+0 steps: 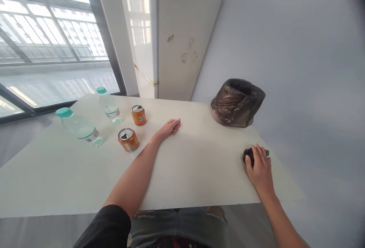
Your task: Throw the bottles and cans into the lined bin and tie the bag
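Desk (194, 181), head view: pale top; bore every item below.

Bottles, two: near bottle (81, 128) and far bottle (110, 107), clear, turquoise-capped, stood upright at the left.

Cans, two: near can (129, 144) and far can (139, 117), orange, tops opened, stood beside the bottles, perhaps grouped to suit the left hand's reach.

Labels: ringed both bottles; their print, like that on the cans, was too small to read, so no brand was legible.

Bin (216, 118), one: stood far right; dark bag (231, 105) folded over its rim, likely to anchor the liner.

Left hand (170, 127): loosely clenched, rested near the cans, nothing visible inside.

Right hand (260, 168): curled over a black bundle (249, 156) at the desk's right, seemingly to steady it.
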`<action>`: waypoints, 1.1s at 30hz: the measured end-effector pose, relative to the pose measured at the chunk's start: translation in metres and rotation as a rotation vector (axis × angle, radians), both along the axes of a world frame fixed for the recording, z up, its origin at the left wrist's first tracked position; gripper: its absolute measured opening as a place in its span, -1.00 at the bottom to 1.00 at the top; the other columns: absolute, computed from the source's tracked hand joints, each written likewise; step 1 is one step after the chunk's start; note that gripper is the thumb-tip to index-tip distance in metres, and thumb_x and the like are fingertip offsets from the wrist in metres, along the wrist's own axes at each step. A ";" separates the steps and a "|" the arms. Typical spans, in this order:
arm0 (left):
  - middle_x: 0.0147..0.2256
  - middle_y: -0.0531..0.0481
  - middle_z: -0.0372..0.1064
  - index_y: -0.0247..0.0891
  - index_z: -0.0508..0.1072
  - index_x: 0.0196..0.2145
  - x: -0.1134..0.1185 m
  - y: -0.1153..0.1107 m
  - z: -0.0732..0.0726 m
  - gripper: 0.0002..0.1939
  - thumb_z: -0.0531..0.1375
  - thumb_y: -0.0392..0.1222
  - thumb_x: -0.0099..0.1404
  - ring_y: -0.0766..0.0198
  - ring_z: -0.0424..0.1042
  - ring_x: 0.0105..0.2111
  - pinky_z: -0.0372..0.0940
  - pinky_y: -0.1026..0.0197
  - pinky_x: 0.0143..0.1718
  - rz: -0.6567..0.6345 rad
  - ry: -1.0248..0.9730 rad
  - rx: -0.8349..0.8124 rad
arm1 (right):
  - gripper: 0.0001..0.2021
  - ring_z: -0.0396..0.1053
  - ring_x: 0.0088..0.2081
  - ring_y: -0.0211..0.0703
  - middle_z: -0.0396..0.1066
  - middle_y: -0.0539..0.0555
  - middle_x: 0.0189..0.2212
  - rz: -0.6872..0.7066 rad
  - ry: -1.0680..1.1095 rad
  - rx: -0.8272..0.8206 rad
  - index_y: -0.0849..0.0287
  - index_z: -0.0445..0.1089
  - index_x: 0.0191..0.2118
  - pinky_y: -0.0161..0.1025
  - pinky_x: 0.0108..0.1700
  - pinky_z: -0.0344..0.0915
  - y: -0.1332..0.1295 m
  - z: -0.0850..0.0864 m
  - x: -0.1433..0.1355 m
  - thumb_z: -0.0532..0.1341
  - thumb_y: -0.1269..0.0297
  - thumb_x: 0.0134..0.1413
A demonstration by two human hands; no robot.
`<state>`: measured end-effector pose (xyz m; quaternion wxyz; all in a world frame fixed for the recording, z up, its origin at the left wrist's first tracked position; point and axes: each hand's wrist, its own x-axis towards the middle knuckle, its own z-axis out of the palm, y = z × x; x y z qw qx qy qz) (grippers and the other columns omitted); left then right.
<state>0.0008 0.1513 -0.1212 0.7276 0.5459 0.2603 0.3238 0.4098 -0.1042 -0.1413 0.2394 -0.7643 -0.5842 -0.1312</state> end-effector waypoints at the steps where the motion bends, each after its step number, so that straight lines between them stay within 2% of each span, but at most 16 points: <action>1: -0.52 0.20 -0.17 -0.20 0.14 -0.50 0.000 0.000 0.000 -0.41 0.22 0.27 0.45 0.47 -0.18 -0.60 -0.23 0.34 -0.59 -0.009 -0.002 0.003 | -0.37 -0.02 0.54 0.34 0.13 0.37 0.49 -0.004 0.005 0.014 0.23 0.17 0.48 0.49 0.46 -0.01 0.000 0.001 -0.001 -0.07 -0.02 0.51; 5: -0.52 0.21 -0.20 -0.18 0.09 -0.51 0.000 -0.001 0.002 -0.39 0.20 0.27 0.46 0.46 -0.21 -0.59 -0.25 0.31 -0.58 -0.034 -0.018 0.016 | -0.38 0.01 0.52 0.41 0.16 0.41 0.46 0.010 0.017 0.046 0.26 0.25 0.42 0.52 0.43 0.03 0.000 0.003 -0.003 -0.04 -0.04 0.49; 9: -0.52 0.22 -0.26 -0.14 -0.02 -0.52 -0.002 -0.003 0.006 -0.35 0.22 0.28 0.44 0.45 -0.25 -0.58 -0.29 0.29 -0.57 -0.078 -0.030 0.028 | -0.45 0.14 0.46 0.37 0.25 0.44 0.39 0.041 0.012 0.189 0.30 0.34 0.32 0.36 0.42 0.14 -0.003 0.008 -0.006 0.01 0.00 0.48; 12: -0.55 0.21 -0.24 -0.14 -0.04 -0.56 -0.004 -0.004 0.006 -0.32 0.25 0.25 0.42 0.45 -0.23 -0.58 -0.29 0.27 -0.56 -0.178 -0.033 0.032 | -0.54 0.30 0.33 0.32 0.38 0.44 0.25 0.035 -0.015 0.317 0.30 0.42 0.18 0.25 0.35 0.25 -0.006 0.013 -0.007 0.04 0.05 0.46; 15: -0.58 0.20 -0.21 -0.14 -0.02 -0.62 -0.005 -0.004 0.003 -0.31 0.33 0.18 0.36 0.45 -0.20 -0.59 -0.27 0.25 -0.56 -0.309 -0.023 0.027 | -0.63 0.38 0.16 0.27 0.45 0.41 0.06 0.032 -0.063 0.372 0.27 0.45 0.03 0.19 0.25 0.29 -0.005 0.013 -0.005 0.09 0.07 0.42; 18: -0.61 0.20 -0.20 -0.14 -0.02 -0.65 -0.005 -0.004 0.001 -0.31 0.36 0.13 0.32 0.44 -0.19 -0.60 -0.27 0.24 -0.56 -0.384 -0.013 0.024 | -0.72 0.37 0.03 0.19 0.43 0.32 -0.09 0.033 -0.089 0.383 0.21 0.40 -0.10 0.12 0.16 0.29 -0.004 0.011 -0.002 0.12 0.09 0.39; 23: -0.61 0.21 -0.23 -0.14 -0.03 -0.65 -0.004 -0.004 0.002 -0.31 0.36 0.10 0.32 0.44 -0.21 -0.60 -0.28 0.22 -0.56 -0.408 -0.007 0.025 | -0.81 0.26 -0.15 0.10 0.32 0.18 -0.27 0.019 -0.092 0.353 0.10 0.26 -0.27 0.00 -0.01 0.23 -0.005 0.012 -0.002 0.13 0.13 0.35; 27: -0.62 0.21 -0.23 -0.14 -0.04 -0.65 -0.003 -0.006 0.006 -0.31 0.37 0.10 0.30 0.45 -0.20 -0.60 -0.29 0.22 -0.56 -0.404 0.003 0.024 | -0.79 0.22 -0.18 0.08 0.28 0.13 -0.33 0.032 -0.094 0.329 0.07 0.20 -0.34 -0.05 -0.06 0.20 -0.006 0.014 -0.003 0.13 0.17 0.36; 33: -0.63 0.22 -0.23 -0.14 -0.04 -0.66 -0.002 -0.008 0.009 -0.29 0.39 0.13 0.28 0.46 -0.20 -0.61 -0.28 0.24 -0.56 -0.390 0.018 0.018 | -0.78 0.22 -0.21 0.05 0.31 0.12 -0.35 0.048 -0.112 0.312 0.09 0.24 -0.34 -0.08 -0.08 0.20 -0.004 0.012 -0.002 0.13 0.19 0.40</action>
